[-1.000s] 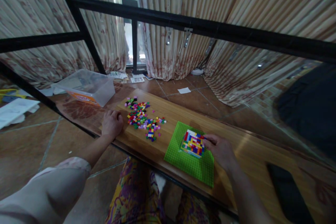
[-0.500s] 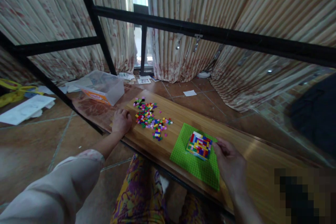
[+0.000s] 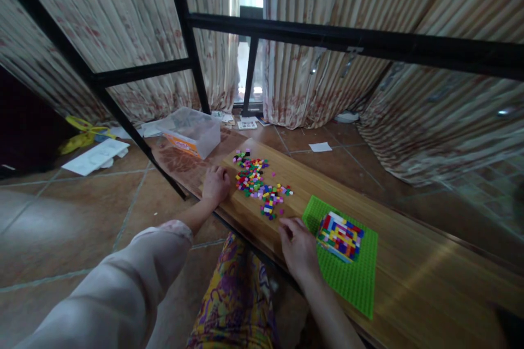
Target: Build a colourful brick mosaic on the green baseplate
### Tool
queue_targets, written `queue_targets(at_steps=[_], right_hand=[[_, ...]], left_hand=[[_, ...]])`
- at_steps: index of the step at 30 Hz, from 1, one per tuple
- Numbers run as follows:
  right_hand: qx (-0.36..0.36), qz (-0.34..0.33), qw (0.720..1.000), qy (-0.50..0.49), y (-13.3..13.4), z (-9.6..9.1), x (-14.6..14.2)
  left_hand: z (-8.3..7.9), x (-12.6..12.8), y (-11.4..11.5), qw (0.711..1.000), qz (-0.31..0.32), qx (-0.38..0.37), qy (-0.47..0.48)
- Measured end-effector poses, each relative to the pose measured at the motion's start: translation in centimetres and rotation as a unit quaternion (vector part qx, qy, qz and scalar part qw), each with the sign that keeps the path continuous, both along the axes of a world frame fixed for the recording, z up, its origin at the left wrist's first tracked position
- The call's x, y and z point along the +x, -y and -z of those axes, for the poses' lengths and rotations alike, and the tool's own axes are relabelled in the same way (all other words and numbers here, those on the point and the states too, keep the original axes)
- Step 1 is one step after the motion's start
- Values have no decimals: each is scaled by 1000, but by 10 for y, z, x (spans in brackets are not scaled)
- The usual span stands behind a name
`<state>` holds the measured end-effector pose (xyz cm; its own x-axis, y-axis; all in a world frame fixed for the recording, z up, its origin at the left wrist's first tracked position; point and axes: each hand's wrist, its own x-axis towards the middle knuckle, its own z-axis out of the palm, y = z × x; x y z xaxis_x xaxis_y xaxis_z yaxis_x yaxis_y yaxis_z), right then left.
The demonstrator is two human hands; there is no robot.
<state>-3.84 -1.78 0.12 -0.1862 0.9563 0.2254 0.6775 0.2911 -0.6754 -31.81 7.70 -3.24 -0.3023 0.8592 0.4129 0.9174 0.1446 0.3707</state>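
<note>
My left hand (image 3: 216,184) rests on the wooden board's near left edge, its fingers curled closed; whatever is inside them is hidden. Just right of it lies a loose pile of small coloured building bricks (image 3: 251,180). My right hand (image 3: 299,248) hovers between that pile and the green baseplate (image 3: 364,283), overlapping the plate's left edge in view. Its fingers are bent, with a small gap between thumb and forefinger and nothing visible in them. On the baseplate stands a low, square, multicoloured brick build (image 3: 340,235).
The wooden board (image 3: 413,262) runs from centre left to lower right. Beyond its left end stands a clear plastic box (image 3: 196,131) with an orange label. A black metal frame (image 3: 286,31) crosses in front of striped curtains. Papers (image 3: 320,147) lie on the tiled floor.
My right hand has moved left, away from the brick build, towards the loose bricks. My left hand stays at the board's edge. The camera has turned left, so the scene sits further right.
</note>
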Motion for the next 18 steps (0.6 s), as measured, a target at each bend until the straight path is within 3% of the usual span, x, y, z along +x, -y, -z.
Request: queue_targets(at_steps=[12,18], right_hand=[[21,-5,996,83,-18,17,-25],[32,17,994,101,-31,17,-16]], left_hand=[[1,1,1,1000,1,2,13],[1,1,1,1000,2,3,13]])
